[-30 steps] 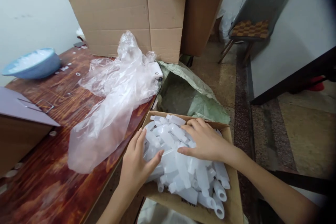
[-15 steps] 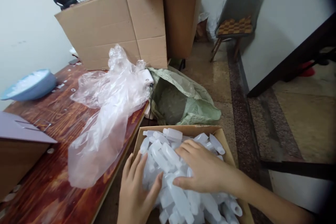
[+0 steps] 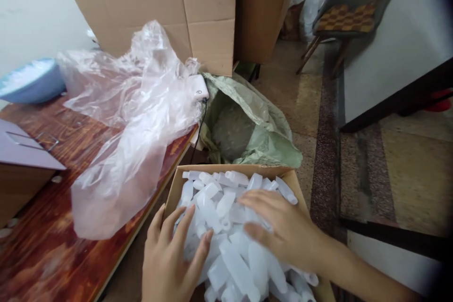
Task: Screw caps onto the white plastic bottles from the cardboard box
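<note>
A cardboard box (image 3: 171,198) full of small translucent white plastic bottles (image 3: 240,264) stands low in front of me. Over its left side is my left hand (image 3: 173,250), fingers spread, thumb and fingertips at the bottles near the wall. My right hand (image 3: 283,222) reaches in from the right, slightly blurred. It lies palm down over the heap with thumb and fingers apart, its fingertips on or just above the bottles. Neither hand grips a bottle that I can see.
Left of the box is a reddish-brown wooden table (image 3: 95,146) bearing a crumpled clear plastic bag (image 3: 138,118), a blue basin (image 3: 38,82) and a white device (image 3: 198,87) with a cable. Behind the box lies an open green sack (image 3: 272,146). A chair (image 3: 354,4) stands farther back.
The camera view has tipped lower. Some bottles at the top of the heap lie differently under my right hand. Both hands remain spread over the box.
</note>
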The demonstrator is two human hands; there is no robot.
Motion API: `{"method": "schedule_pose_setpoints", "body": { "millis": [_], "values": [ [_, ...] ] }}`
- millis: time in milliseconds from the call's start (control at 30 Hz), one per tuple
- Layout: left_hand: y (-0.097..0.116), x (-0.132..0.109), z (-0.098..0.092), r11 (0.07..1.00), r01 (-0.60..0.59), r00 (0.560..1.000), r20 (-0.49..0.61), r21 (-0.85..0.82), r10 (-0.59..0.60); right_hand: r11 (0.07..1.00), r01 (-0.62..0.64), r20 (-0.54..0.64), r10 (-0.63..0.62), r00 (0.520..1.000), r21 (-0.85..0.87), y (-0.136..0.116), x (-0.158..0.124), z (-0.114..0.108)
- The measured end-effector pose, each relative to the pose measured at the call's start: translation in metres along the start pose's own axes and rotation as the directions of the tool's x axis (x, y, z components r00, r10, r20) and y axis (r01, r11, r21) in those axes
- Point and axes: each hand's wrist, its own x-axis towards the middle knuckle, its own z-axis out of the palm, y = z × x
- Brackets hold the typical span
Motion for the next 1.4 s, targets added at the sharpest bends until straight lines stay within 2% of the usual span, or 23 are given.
{"method": "schedule_pose_setpoints", "body": {
  "millis": [100, 267, 367, 467, 767, 900, 1000, 1100, 1233, 1267, 1300, 1333, 1367, 1400],
  "values": [
    [0.006, -0.004, -0.001, 0.999, 0.044, 0.999, 0.010, -0.022, -0.044, 0.976, -0.097, -0.098, 0.079, 0.992, -0.197, 0.023, 0.012, -0.015],
    [0.007, -0.006, 0.001, 0.996, 0.081, 0.996, 0.026, -0.042, -0.080, 0.929, -0.077, 0.069, 0.110, 0.992, -0.362, 0.046, 0.035, -0.009],
    [-0.001, -0.005, 0.005, 0.996, 0.073, 0.997, 0.026, -0.054, -0.072, 0.923, -0.044, 0.150, 0.109, 0.983, -0.383, 0.043, 0.038, 0.001],
    [-0.011, -0.005, 0.008, 0.995, 0.064, 0.998, 0.028, -0.081, -0.062, 0.921, -0.048, 0.173, 0.123, 0.977, -0.386, 0.033, 0.033, 0.010],
    [-0.016, 0.000, 0.006, 0.977, 0.061, 0.998, 0.000, -0.206, -0.062, 0.898, -0.136, 0.105, 0.197, 0.975, -0.417, 0.005, 0.014, 0.025],
    [-0.015, 0.007, 0.005, 0.944, 0.067, 0.996, -0.027, -0.322, -0.080, 0.897, -0.155, 0.053, 0.193, 0.980, -0.414, 0.009, 0.013, 0.029],
    [-0.012, 0.013, 0.002, 0.928, 0.090, 0.996, 0.007, -0.363, -0.093, 0.908, -0.155, 0.019, 0.176, 0.984, -0.390, 0.018, 0.014, 0.032],
    [-0.012, 0.019, -0.011, 0.875, 0.152, 0.988, 0.083, -0.459, -0.128, 0.927, -0.152, -0.030, 0.151, 0.988, -0.344, 0.028, 0.014, 0.036],
    [-0.022, 0.023, -0.052, 0.776, 0.249, 0.952, -0.001, -0.580, -0.306, 0.942, -0.180, -0.077, 0.164, 0.983, -0.284, 0.039, 0.013, 0.039],
    [-0.025, 0.020, -0.063, 0.760, 0.248, 0.957, 0.030, -0.601, -0.288, 0.943, -0.188, -0.074, 0.175, 0.982, -0.275, 0.040, 0.013, 0.040],
    [-0.028, 0.015, -0.071, 0.734, 0.243, 0.970, 0.136, -0.635, -0.204, 0.942, -0.197, -0.062, 0.187, 0.980, -0.271, 0.041, 0.013, 0.040],
    [-0.031, 0.007, -0.076, 0.689, 0.246, 0.953, 0.299, -0.682, -0.044, 0.941, -0.205, -0.052, 0.199, 0.979, -0.271, 0.041, 0.014, 0.039],
    [-0.033, -0.004, -0.077, 0.624, 0.275, 0.861, 0.476, -0.731, 0.178, 0.938, -0.214, -0.042, 0.210, 0.977, -0.273, 0.042, 0.014, 0.039],
    [-0.036, -0.018, -0.073, 0.567, 0.328, 0.678, 0.606, -0.755, 0.415, 0.936, -0.219, -0.037, 0.218, 0.975, -0.277, 0.042, 0.015, 0.039]
  ]
}}
